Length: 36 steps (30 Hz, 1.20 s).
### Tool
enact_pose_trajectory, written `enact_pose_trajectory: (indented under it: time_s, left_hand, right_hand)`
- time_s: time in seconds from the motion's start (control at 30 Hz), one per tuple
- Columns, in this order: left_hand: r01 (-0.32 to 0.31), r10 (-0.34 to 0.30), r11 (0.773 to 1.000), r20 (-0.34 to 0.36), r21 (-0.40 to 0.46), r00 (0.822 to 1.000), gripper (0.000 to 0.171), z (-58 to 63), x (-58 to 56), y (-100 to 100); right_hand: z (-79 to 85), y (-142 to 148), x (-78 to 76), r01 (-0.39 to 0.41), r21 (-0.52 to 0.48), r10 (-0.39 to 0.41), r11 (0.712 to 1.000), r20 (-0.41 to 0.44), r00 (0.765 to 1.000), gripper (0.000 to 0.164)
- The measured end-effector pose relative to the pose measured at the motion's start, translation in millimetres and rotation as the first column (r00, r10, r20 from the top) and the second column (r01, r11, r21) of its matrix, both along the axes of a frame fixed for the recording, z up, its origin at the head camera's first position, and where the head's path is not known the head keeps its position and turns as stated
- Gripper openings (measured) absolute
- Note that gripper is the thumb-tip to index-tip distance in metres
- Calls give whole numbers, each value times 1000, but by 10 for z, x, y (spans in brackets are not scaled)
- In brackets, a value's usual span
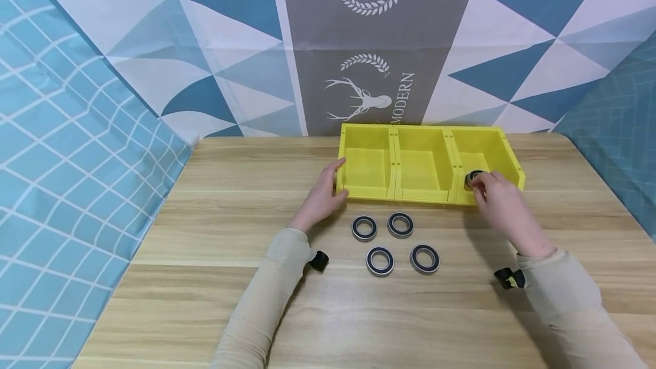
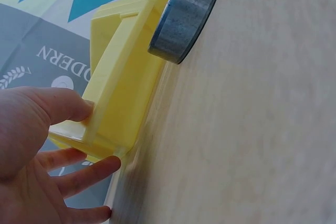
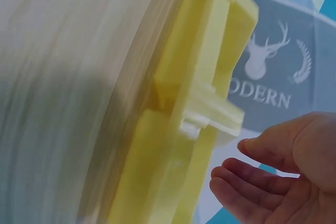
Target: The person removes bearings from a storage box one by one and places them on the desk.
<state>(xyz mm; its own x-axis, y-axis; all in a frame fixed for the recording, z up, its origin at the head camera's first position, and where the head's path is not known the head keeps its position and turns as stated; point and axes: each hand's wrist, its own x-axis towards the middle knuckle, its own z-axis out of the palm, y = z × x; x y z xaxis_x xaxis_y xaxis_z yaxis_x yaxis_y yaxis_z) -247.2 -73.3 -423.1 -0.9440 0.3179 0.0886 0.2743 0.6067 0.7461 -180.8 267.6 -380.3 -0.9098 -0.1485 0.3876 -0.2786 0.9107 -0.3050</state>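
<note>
My right hand (image 1: 499, 198) is over the front of the right compartment of a yellow three-compartment bin (image 1: 394, 195). A ball bearing (image 1: 475, 175) shows right at its fingertips in the head view. In the right wrist view, the thumb and fingers (image 3: 231, 182) stand apart with a gap, and the bearing is out of sight there. My left hand (image 1: 323, 192) touches the bin's left end, its thumb (image 2: 79, 106) on the edge and its other fingers spread. Before the bin lie several black-sealed ball bearings (image 1: 380, 261), one close up (image 2: 184, 19) in the left wrist view.
The wooden table (image 1: 215, 232) carries the bin near its back edge. Behind it hangs a patterned cloth (image 1: 246, 33) with deer prints. Blue checked cloth (image 1: 77, 187) borders the left side. A small dark device (image 1: 319, 261) sits at the left wrist.
</note>
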Motion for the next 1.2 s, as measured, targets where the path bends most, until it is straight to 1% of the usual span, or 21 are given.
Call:
enact_pose_trajectory:
  time_s: [0.17, 0.3, 0.47, 0.6, 0.7, 0.8, 0.93, 1.1, 1.2]
  left_hand:
    - [3, -3, 1000, -12, 4, 1000, 73, 1, -3, -3]
    - [11, -11, 1000, -24, -1, 1000, 73, -14, -21, 4]
    - [9, -9, 1000, -16, 0, 1000, 73, -27, -30, 5]
    - [9, -9, 1000, -18, 0, 1000, 73, -28, -26, 1]
    - [9, -9, 1000, -15, 2, 1000, 74, -25, -16, -4]
    - [7, -7, 1000, -14, 4, 1000, 74, -17, -12, -5]
    - [7, -7, 1000, -17, 3, 1000, 74, -9, -7, -5]
    - [13, -13, 1000, -20, -4, 1000, 74, -5, -4, -6]
    - [16, -16, 1000, -23, -1, 1000, 75, -8, -5, -9]
  right_hand:
    - [-29, 119, -86, 50, -36, -48, 998, 53, 997, 17]
    - [-60, 206, -137, 81, -41, -78, 996, 66, 995, 19]
    - [-97, 273, -196, 97, -23, -92, 995, 139, 986, 33]
    - [-134, 298, -245, 109, 5, -108, 994, 217, 970, 44]
    - [-154, 295, -291, 119, 26, -122, 993, 283, 951, 50]
    - [-135, 286, -349, 120, 49, -130, 992, 330, 935, 56]
    - [-96, 277, -426, 106, 83, -130, 991, 376, 917, 64]
    - [-73, 277, -487, 102, 110, -140, 989, 440, 887, 73]
    - [-86, 277, -505, 103, 120, -147, 987, 451, 880, 74]
